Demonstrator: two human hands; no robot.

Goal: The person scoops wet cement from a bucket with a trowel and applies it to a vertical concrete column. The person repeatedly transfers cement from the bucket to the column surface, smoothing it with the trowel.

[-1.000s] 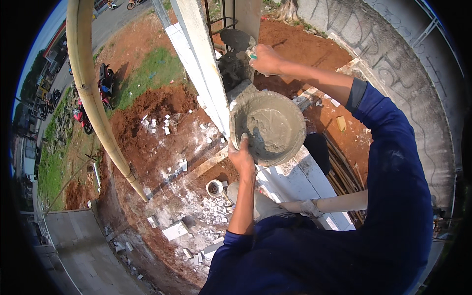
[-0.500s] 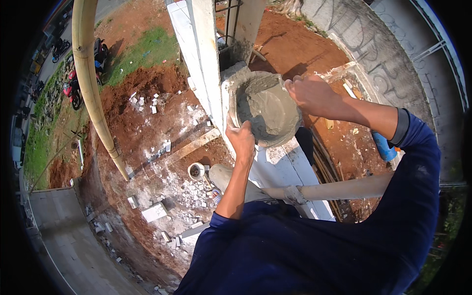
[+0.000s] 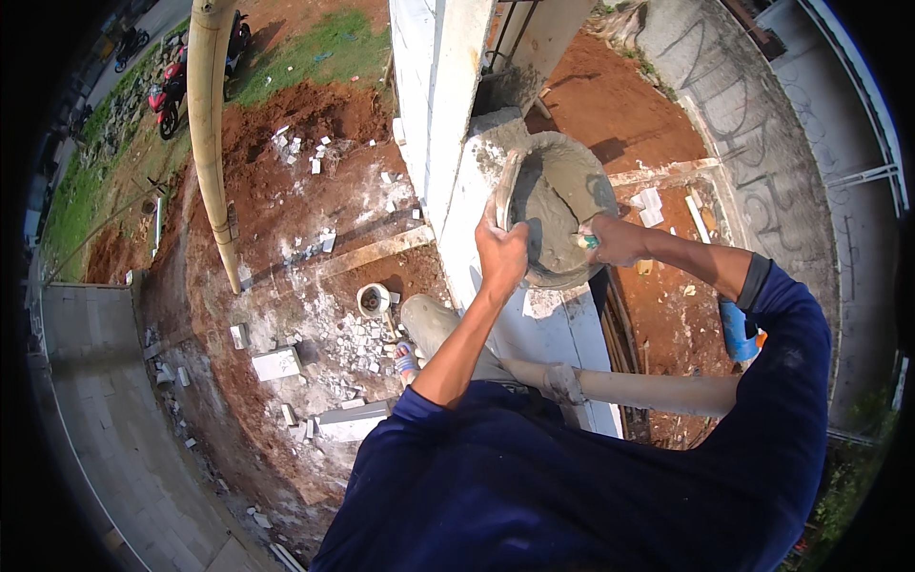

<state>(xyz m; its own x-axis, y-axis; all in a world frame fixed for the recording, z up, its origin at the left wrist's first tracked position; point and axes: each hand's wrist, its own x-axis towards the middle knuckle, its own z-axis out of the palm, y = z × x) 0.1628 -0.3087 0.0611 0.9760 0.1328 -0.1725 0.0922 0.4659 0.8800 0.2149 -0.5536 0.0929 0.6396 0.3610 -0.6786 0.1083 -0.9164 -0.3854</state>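
The left hand (image 3: 500,253) is clamped on the near rim of one round mortar pan (image 3: 562,205), fingers curled over the edge and thumb outside, tilting the pan so its grey, wet inside faces the camera. The right hand (image 3: 615,240) is closed round the handle of one small tool with a pale green grip (image 3: 587,242), pressed against the inner wall of the pan just to the right of the left hand's hold; the tool's working end is buried in the mortar and cannot be made out. The two hands sit near each other on the lower rim, not touching.

Just beyond the pan, touching its far edge, stands one white block wall (image 3: 434,105) with a grey mortar-smeared top. Below the grip, under both forearms, runs one horizontal bamboo pole (image 3: 648,389). Left of the grip and well apart, one tall bamboo pole (image 3: 208,133) leans over the red earth. Far below the left hand lie scattered white block fragments, too many to count, with one larger white block (image 3: 276,363) and one small round bucket (image 3: 373,299) among them. At the far upper left two motorbikes (image 3: 167,91) are parked by grass.
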